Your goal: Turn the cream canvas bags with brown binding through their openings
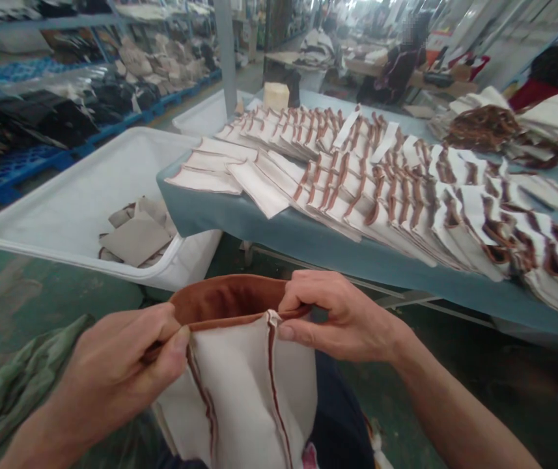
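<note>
Between my hands is a sewn pouch-like piece (239, 378), off-white outside with brown lining and two raised brown-edged seams. Its mouth faces up, so the brown inside shows. My left hand (132, 358) pinches the rim near the left seam, thumb outside. At the right seam's top, my right hand (332, 316) grips the rim between thumb and bent fingers. The lower end of the piece runs out of the picture over my lap.
Ahead, a blue-grey table (259, 228) bears rows of similar off-white and brown pieces (381, 189). A white plastic tub (64, 195) with several flat beige pieces stands at left. Behind it are loaded blue pallets (25, 179). A person (398, 65) is at the back.
</note>
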Tool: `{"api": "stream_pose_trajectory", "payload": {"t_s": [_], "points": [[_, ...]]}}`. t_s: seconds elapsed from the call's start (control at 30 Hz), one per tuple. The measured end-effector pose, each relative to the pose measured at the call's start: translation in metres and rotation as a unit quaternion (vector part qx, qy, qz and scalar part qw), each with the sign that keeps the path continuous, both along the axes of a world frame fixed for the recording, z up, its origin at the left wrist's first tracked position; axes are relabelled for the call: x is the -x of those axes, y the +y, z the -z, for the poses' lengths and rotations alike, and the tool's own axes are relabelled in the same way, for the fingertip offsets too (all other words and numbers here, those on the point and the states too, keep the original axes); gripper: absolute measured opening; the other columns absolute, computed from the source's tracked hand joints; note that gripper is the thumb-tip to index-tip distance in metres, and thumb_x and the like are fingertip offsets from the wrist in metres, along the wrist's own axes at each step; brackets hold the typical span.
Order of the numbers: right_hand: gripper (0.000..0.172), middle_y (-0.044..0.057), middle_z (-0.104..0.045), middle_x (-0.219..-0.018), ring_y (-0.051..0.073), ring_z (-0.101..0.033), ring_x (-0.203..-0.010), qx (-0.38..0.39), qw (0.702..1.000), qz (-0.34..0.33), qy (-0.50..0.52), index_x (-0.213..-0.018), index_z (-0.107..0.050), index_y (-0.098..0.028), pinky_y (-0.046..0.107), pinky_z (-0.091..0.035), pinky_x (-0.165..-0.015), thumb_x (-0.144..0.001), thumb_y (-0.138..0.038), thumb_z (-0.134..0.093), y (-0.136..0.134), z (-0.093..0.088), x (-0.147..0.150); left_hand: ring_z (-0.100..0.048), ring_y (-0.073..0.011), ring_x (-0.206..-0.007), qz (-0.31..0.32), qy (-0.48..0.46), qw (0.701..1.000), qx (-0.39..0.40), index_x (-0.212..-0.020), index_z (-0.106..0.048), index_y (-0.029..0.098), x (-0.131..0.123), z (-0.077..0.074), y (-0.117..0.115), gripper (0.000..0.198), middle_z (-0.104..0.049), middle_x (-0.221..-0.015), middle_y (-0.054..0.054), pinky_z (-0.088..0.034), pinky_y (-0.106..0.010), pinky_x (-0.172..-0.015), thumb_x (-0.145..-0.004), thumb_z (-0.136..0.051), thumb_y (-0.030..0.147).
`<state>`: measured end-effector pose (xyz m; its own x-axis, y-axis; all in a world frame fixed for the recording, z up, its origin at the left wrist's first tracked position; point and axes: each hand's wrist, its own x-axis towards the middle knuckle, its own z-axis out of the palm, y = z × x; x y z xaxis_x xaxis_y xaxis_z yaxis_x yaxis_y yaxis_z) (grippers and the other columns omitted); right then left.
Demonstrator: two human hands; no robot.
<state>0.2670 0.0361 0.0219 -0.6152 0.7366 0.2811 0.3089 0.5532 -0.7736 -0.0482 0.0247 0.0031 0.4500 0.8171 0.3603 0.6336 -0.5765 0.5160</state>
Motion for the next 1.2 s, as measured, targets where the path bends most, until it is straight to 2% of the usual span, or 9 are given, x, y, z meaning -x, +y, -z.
{"api": "stream_pose_trajectory", "payload": {"t_s": [0.07,0.13,0.23,0.3,0.37,0.47,0.57,1.0,1.2], "points": [[0.031,0.000,-0.067,-0.075,0.013,-0.056,-0.071,-0.024,1.000,-0.010,0.017,-0.085,-0.068,-0.019,0.026,-0.040,-0.069,-0.108,-0.039,-0.070,-0.002,-0.009,0.007,-0.046,-0.0117,-0.050,0.008,0.003,0.999,-0.032,-0.065,-0.049,0.024,0.001,0.003,0.008,0.037,-0.049,-0.055,0.005,-0.034,-0.029,-0.053,-0.101,-0.052,0.019],[0.033,-0.001,-0.067,-0.075,0.013,-0.055,-0.070,-0.033,0.998,-0.030,0.037,-0.084,-0.067,-0.019,0.026,-0.041,-0.070,-0.109,-0.041,-0.069,-0.002,-0.014,0.014,-0.055,-0.0130,-0.054,0.042,-0.014,0.999,-0.013,-0.071,-0.055,0.024,0.000,0.004,0.016,0.032,-0.058,-0.061,0.004,-0.042,-0.027,-0.056,-0.103,-0.054,0.021],[0.034,-0.001,-0.068,-0.076,0.012,-0.055,-0.069,-0.018,0.996,-0.059,0.062,-0.086,-0.066,-0.019,0.026,-0.042,-0.071,-0.110,-0.043,-0.067,0.000,-0.019,0.019,-0.077,-0.0226,-0.095,0.096,-0.044,0.993,0.051,-0.113,-0.072,0.023,-0.007,0.000,0.021,0.023,-0.083,-0.106,-0.007,-0.060,-0.030,-0.083,-0.107,-0.051,0.029],[0.029,-0.001,-0.069,-0.079,0.012,-0.056,-0.070,-0.008,0.995,-0.072,0.066,-0.089,-0.068,-0.019,0.025,-0.042,-0.069,-0.109,-0.040,-0.069,0.000,-0.020,0.020,-0.076,-0.0267,-0.115,0.131,-0.077,0.985,0.077,-0.133,-0.069,0.022,-0.015,-0.009,0.021,0.035,-0.081,-0.129,-0.012,-0.061,-0.034,-0.097,-0.109,-0.048,0.035],[0.023,-0.001,-0.069,-0.081,0.011,-0.057,-0.070,0.003,0.995,-0.075,0.064,-0.091,-0.069,-0.019,0.024,-0.041,-0.068,-0.107,-0.035,-0.072,-0.001,-0.020,0.021,-0.077,-0.0247,-0.106,0.162,-0.095,0.975,0.116,-0.125,-0.073,0.022,-0.028,-0.020,0.021,0.032,-0.083,-0.119,-0.010,-0.061,-0.032,-0.093,-0.105,-0.056,0.040],[0.021,-0.002,-0.067,-0.080,0.010,-0.054,-0.069,0.023,0.997,-0.061,0.052,-0.089,-0.069,-0.018,0.023,-0.040,-0.067,-0.105,-0.031,-0.074,-0.002,-0.020,0.019,-0.072,-0.0168,-0.080,0.191,-0.093,0.958,0.193,-0.096,-0.075,0.020,-0.046,-0.035,0.024,0.015,-0.080,-0.088,0.000,-0.056,-0.024,-0.078,-0.095,-0.073,0.035],[0.028,-0.002,-0.066,-0.079,0.010,-0.052,-0.067,0.041,0.998,-0.042,0.038,-0.087,-0.068,-0.017,0.023,-0.039,-0.065,-0.106,-0.038,-0.072,0.000,-0.016,0.015,-0.064,-0.0135,-0.070,0.196,-0.104,0.943,0.249,-0.086,-0.074,0.019,-0.057,-0.041,0.028,0.013,-0.075,-0.077,0.002,-0.051,-0.022,-0.069,-0.093,-0.071,0.029],[0.052,-0.006,-0.052,-0.072,0.009,-0.041,-0.064,0.234,0.965,-0.070,0.099,-0.083,-0.065,-0.016,0.023,-0.033,-0.058,-0.099,-0.064,-0.072,0.020,0.014,0.026,-0.056,-0.0114,-0.062,0.125,-0.162,0.917,0.343,-0.082,-0.079,0.016,-0.051,-0.026,0.030,0.024,-0.070,-0.073,-0.002,-0.041,-0.018,-0.052,-0.092,-0.068,0.035],[0.034,-0.004,-0.059,-0.077,0.010,-0.049,-0.069,0.182,0.978,-0.069,0.080,-0.090,-0.068,-0.015,0.023,-0.037,-0.065,-0.101,-0.047,-0.073,0.019,0.008,0.025,-0.056,-0.0106,-0.058,0.099,-0.157,0.927,0.325,-0.080,-0.081,0.017,-0.051,-0.024,0.028,0.020,-0.071,-0.069,0.000,-0.040,-0.018,-0.050,-0.089,-0.067,0.028]]}}
